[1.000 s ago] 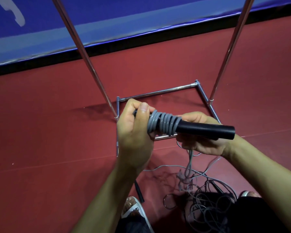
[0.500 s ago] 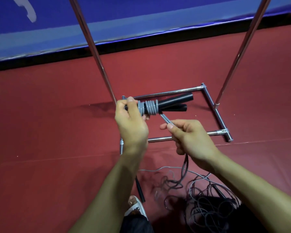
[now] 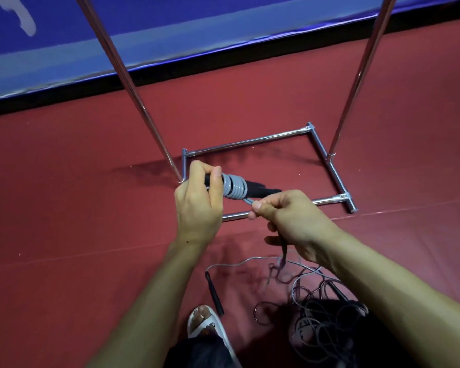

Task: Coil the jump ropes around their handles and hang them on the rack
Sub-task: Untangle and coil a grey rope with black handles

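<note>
My left hand [image 3: 197, 205] grips one end of a pair of black jump rope handles [image 3: 258, 187], held level above the floor. Several turns of grey rope [image 3: 233, 187] are coiled round the handles beside my left thumb. My right hand [image 3: 290, 219] pinches the free grey rope just below the coil, and the rope runs down through that fist to the floor. The chrome rack [image 3: 246, 140] stands behind my hands, its rectangular base on the red floor and two upright poles [image 3: 133, 94] rising out of view.
A tangle of loose grey and dark ropes [image 3: 319, 309] lies on the red floor at lower right. A single black handle [image 3: 214, 293] lies near my sandalled foot [image 3: 205, 322]. A blue padded wall [image 3: 170, 30] runs behind the rack.
My right hand let go of the handles' far end, took the free rope and brought it close under the coil. The handle bundle has dropped slightly toward me.
</note>
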{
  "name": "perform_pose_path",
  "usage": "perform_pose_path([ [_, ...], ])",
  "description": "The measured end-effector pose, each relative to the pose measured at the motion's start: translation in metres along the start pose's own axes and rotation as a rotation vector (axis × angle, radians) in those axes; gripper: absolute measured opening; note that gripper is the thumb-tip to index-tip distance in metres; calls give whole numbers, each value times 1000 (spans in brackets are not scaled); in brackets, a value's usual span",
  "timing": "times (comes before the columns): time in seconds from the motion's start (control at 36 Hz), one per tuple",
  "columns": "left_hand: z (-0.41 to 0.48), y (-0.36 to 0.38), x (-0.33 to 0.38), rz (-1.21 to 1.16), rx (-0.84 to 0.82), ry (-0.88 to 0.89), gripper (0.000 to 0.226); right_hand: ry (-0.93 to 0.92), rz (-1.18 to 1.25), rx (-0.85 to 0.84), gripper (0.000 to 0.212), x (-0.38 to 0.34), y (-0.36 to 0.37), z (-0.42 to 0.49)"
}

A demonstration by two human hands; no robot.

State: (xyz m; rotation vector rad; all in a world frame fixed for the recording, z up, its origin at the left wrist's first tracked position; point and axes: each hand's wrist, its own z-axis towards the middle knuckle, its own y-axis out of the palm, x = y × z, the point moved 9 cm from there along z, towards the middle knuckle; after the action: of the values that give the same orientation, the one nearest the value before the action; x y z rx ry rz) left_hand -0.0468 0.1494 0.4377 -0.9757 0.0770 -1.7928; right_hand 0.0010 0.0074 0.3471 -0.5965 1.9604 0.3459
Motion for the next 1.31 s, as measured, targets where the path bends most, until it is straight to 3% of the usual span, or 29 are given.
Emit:
perform_pose_path([
  [0.17, -6, 10, 2, 42, -93, 67, 22, -53, 46, 50, 7, -11, -13, -2],
  [0.25, -8, 14, -5, 13, -166, 25, 21, -96, 13, -20, 16, -23, -19, -2],
  [0.39, -9, 16, -1, -52, -280, -12, 14, -280, -470, -161, 13, -46, -25, -7],
  [0.44, -10, 16, 4, -49, -312, 1, 14, -347, -694, -210, 24, -49, -21, -9],
  [0.56, -10, 14, 6, -61, -354, -38, 17, -536, -873, -251, 28, -61, -15, -17],
  [0.78, -12, 13, 7, -207, -473, -126, 20, -727, -810, -316, 10, -70, -17, -19],
  [1.08, -12, 13, 9, -559, -500, -339, 24, -593, -413, -432, 9, -67, -21, -18],
  [1.31, -12, 16, 14, -818, -391, -524, 18, -542, -95, -502, 6, -58, -15, -11],
])
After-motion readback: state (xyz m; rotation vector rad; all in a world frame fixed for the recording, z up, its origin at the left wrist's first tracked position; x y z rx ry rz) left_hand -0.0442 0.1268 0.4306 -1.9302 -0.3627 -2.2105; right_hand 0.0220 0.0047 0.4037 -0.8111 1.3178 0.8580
